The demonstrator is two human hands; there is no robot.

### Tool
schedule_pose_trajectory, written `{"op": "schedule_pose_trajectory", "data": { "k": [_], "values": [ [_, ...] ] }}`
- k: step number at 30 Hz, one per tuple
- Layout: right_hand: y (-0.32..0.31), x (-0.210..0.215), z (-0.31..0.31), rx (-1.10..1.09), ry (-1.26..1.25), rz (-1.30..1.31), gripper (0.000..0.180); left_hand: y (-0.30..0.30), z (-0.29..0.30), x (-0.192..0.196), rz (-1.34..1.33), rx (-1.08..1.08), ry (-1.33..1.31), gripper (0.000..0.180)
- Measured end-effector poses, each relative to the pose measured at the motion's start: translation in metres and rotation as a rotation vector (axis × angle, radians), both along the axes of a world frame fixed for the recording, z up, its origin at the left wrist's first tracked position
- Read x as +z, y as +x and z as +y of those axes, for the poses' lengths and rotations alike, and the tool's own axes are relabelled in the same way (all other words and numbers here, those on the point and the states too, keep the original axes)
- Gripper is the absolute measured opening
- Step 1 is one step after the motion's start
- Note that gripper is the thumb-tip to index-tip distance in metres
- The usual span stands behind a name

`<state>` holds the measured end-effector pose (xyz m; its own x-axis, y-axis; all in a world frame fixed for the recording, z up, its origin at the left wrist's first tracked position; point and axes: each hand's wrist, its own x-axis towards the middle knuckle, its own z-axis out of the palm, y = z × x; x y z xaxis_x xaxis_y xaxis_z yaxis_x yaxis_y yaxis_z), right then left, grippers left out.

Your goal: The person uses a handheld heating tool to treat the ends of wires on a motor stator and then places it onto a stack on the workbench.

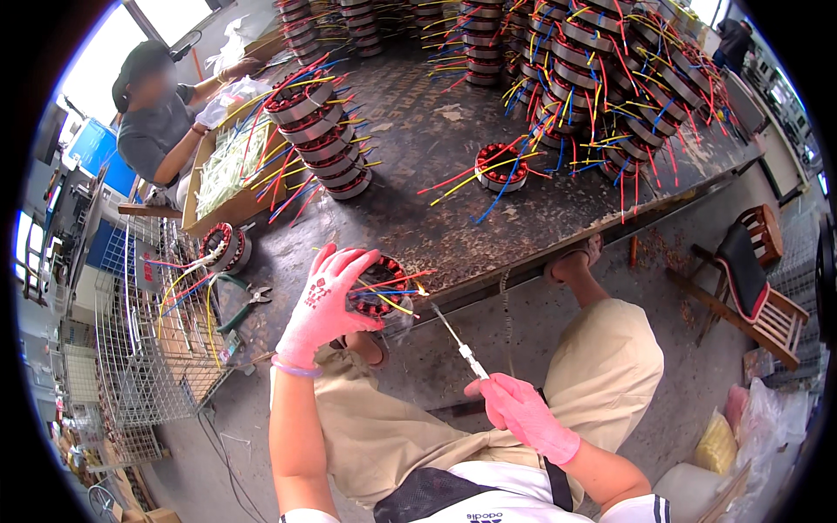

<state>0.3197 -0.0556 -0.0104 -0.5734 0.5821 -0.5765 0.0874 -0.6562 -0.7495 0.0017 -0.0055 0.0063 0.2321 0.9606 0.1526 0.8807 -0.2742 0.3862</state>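
My left hand (324,301), in a pink glove, grips a round motor stator (378,288) with copper windings and red, yellow and blue leads, held at the near edge of the dark workbench (410,174). My right hand (521,410), also pink-gloved, holds a thin needle-like tool (455,340) with a white handle; its tip points up toward the stator's leads. My legs in beige trousers are below.
Tall stacks of wired stators (323,135) and a large heap (602,78) cover the bench; a lone stator (500,166) lies mid-bench. Another stator (225,247), pliers (240,305), a wire basket (148,349), a cardboard box (222,174), a seated person (157,113) are at left. A wooden chair (758,279) stands right.
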Motion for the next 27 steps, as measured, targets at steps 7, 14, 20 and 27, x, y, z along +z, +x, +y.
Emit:
{"op": "schedule_pose_trajectory", "data": {
  "k": [7, 14, 20, 27],
  "values": [
    [0.001, 0.003, -0.001, -0.017, 0.018, 0.006, 0.031, 0.0, 0.0, 0.002, 0.001, 0.005, -0.014, 0.097],
    [0.002, 0.001, 0.0, 0.012, 0.043, -0.007, 0.03, 0.002, -0.002, 0.0, 0.005, 0.029, 0.016, 0.096],
    [-0.001, 0.011, 0.0, -0.003, 0.017, -0.039, 0.033, 0.001, -0.002, -0.001, 0.016, 0.038, 0.006, 0.098],
    [0.0, -0.001, -0.001, -0.014, 0.059, 0.003, 0.034, 0.002, -0.002, 0.001, 0.02, 0.034, -0.004, 0.097]
  ]
}}
